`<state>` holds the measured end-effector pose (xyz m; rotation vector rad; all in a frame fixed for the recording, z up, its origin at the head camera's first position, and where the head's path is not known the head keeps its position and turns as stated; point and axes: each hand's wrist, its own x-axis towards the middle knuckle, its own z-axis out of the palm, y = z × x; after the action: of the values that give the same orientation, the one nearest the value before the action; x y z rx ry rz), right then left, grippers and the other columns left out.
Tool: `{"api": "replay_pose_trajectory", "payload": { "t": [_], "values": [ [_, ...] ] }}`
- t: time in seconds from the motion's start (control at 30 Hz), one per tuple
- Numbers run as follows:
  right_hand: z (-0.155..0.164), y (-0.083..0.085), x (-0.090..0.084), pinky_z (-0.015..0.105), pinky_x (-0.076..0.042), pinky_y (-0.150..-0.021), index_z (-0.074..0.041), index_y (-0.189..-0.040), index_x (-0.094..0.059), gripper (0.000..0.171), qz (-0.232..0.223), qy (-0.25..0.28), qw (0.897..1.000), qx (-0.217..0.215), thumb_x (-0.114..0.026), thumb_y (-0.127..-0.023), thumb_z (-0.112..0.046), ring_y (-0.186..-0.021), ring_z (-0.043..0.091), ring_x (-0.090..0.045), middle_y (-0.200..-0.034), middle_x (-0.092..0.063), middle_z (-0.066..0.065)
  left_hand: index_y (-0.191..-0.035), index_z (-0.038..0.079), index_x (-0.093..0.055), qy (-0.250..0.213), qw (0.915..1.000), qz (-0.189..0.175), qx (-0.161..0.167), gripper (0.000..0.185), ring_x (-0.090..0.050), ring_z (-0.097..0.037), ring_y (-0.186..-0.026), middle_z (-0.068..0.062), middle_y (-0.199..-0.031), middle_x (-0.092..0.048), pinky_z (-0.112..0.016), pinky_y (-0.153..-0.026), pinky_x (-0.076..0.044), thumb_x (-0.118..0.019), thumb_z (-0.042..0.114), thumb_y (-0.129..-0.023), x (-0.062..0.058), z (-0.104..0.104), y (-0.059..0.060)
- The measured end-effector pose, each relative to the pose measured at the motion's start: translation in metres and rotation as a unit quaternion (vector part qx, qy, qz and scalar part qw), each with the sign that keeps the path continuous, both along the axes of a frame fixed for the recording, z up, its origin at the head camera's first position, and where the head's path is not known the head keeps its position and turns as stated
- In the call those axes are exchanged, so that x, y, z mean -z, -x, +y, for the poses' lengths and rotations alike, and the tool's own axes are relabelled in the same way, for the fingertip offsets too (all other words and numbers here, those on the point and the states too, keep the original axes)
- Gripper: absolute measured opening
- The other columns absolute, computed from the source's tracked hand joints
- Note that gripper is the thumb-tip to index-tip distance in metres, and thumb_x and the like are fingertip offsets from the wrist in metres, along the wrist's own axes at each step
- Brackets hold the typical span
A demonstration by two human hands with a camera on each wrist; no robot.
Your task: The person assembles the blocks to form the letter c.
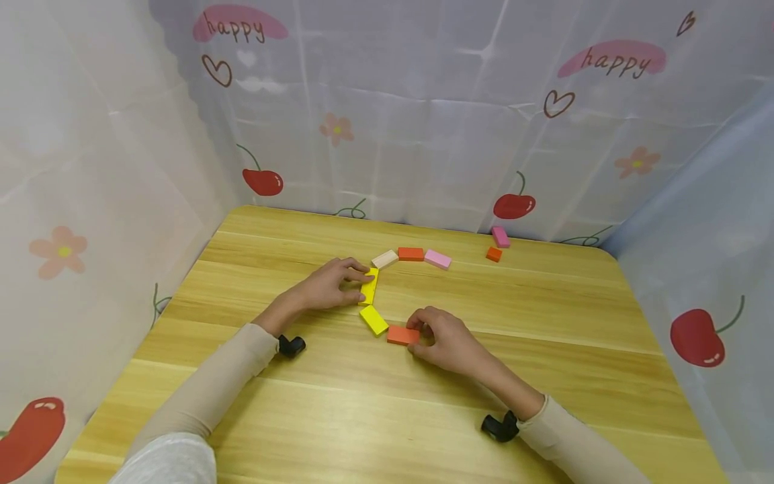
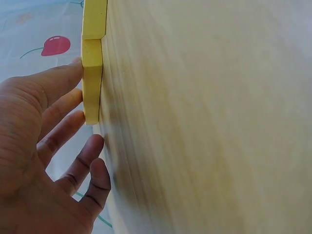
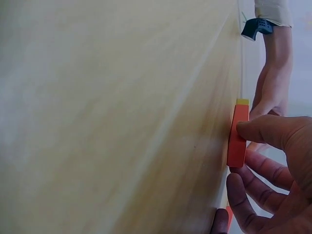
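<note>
In the head view, several flat blocks lie in a curved row on the table. My left hand [image 1: 331, 285] holds a yellow block [image 1: 369, 288] at the row's left side, thumb at its near end and fingers at its far end. Below it, a second yellow block [image 1: 374, 320] lies at a slant, nearly end to end with it. My right hand [image 1: 450, 341] pinches the right part of an orange-red block [image 1: 399, 335] between thumb and fingers, close beside that second yellow block. In the right wrist view, the thumb presses on the red block's [image 3: 237, 141] side.
Farther along the row lie a pale wood block [image 1: 385, 259], a red block [image 1: 411, 254] and a pink block [image 1: 438, 259]. Toward the back right edge of the wooden table [image 1: 544, 302] are another pink block [image 1: 500, 236] and a small orange block [image 1: 494, 255]. A printed curtain [image 1: 417, 154] hangs behind.
</note>
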<state>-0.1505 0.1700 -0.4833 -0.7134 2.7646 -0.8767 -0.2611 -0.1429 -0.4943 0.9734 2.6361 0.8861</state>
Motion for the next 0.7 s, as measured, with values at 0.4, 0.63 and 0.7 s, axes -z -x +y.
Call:
{"api": "replay_pose_trajectory", "payload": {
  "t": [0.4,0.63,0.7],
  "values": [
    [0.008,0.003,-0.001,0.031,-0.056,-0.088,-0.020,-0.119,-0.073,0.036,-0.021,0.028,0.999,0.009,-0.087,-0.092,-0.039,-0.097,0.011,-0.065,-0.112,-0.072,-0.007,-0.150,0.016,-0.066,-0.001,1.0000,-0.004,0.000,0.052,-0.051,-0.032,-0.142,-0.003,-0.157,-0.059,-0.053,-0.118,-0.044,-0.077,0.031,-0.101,-0.001,0.001,0.000],
    [0.028,0.016,0.000,0.030,-0.057,-0.086,-0.019,-0.119,-0.073,0.027,-0.034,0.085,0.994,0.053,-0.079,-0.100,-0.037,-0.094,0.014,-0.066,-0.110,-0.074,-0.002,-0.149,0.015,-0.066,-0.004,1.0000,-0.003,0.002,0.052,-0.051,-0.032,-0.141,-0.004,-0.157,-0.060,-0.053,-0.117,-0.045,-0.077,0.030,-0.101,-0.001,0.000,0.001],
    [0.037,0.021,0.000,0.030,-0.057,-0.087,-0.017,-0.120,-0.073,0.027,-0.031,0.093,0.993,0.070,-0.078,-0.101,-0.036,-0.096,0.014,-0.067,-0.112,-0.074,0.000,-0.149,0.014,-0.067,-0.005,1.0000,-0.004,0.002,0.051,-0.052,-0.032,-0.141,-0.004,-0.157,-0.060,-0.053,-0.117,-0.045,-0.077,0.030,-0.101,-0.001,0.000,0.001]
  ]
}}
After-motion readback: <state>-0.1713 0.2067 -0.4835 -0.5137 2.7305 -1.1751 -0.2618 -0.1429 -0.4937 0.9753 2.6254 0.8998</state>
